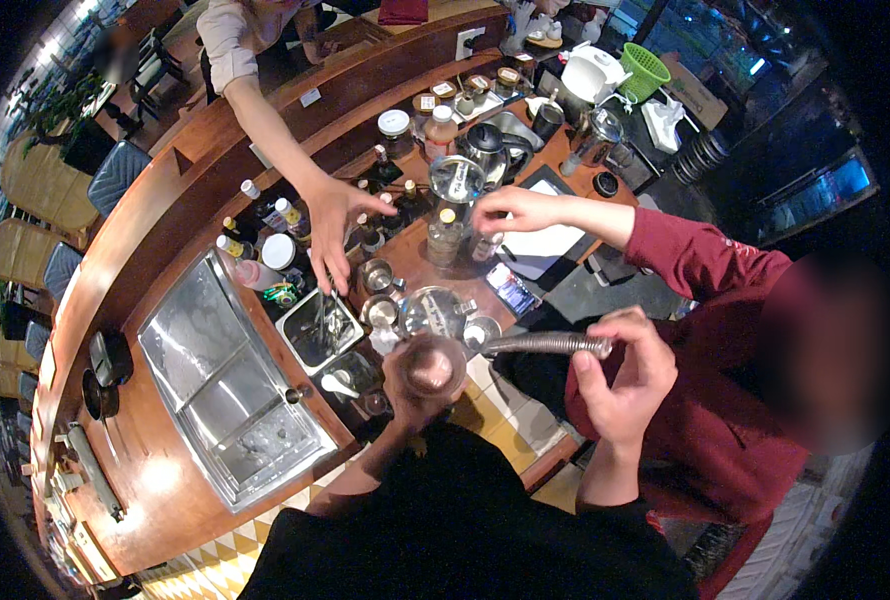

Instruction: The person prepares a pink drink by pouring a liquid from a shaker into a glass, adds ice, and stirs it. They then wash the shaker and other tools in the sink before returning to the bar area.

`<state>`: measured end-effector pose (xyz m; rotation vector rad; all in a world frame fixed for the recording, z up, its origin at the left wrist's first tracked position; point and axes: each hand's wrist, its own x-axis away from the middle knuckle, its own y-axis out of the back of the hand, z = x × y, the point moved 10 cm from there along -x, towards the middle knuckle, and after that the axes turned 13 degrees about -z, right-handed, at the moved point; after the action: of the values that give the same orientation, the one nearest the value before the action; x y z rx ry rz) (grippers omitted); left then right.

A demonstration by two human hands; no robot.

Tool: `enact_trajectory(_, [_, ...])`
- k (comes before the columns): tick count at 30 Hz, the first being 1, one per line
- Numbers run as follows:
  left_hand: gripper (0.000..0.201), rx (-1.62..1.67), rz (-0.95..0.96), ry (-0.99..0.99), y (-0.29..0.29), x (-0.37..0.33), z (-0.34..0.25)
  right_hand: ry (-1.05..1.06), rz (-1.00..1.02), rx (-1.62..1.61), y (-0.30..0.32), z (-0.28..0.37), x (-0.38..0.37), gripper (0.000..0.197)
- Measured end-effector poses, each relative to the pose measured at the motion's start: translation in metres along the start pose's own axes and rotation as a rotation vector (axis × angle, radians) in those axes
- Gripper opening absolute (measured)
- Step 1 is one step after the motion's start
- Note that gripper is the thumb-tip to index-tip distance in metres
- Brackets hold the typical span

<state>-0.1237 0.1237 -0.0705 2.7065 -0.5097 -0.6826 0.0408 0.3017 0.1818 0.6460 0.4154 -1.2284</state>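
My left hand [411, 402] is wrapped round a clear, round glass vessel [433, 368] and holds it in front of my body. Between the thumb and fingers of my right hand [630, 372] is a slim ribbed metal tool [550, 343]. It points left toward the glass, and its far end lies close to a small round clear cup [481, 331]; whether they touch I cannot tell. Just beyond the glass stands a clear glass pitcher [435, 312] with a handle. Small metal cups [382, 312] are beside it.
Across the counter, another person's hand [337, 215] reaches over a steel tray of utensils [317, 330]. From the right, a red-sleeved person's hand [520, 212] is near a clear bottle [446, 238]. A phone [511, 288] lies nearby. A steel sink unit [235, 375] fills the left.
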Motion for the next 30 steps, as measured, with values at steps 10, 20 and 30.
enact_trajectory(10, [0.096, 0.225, 0.026, 0.119, 0.054, 0.052, 0.006, -0.189, 0.13, 0.276, -0.053, -0.138, 0.094, 0.021])
enact_trajectory(20, [0.063, 0.044, 0.129, 0.139, 0.101, 0.094, 0.026, -0.305, 0.233, 0.271, -0.114, -0.265, 0.192, 0.024])
enact_trajectory(30, [0.081, 0.339, 0.052, 0.223, 0.114, 0.094, 0.034, -0.512, 0.3, 0.209, -0.128, -0.351, 0.202, 0.026])
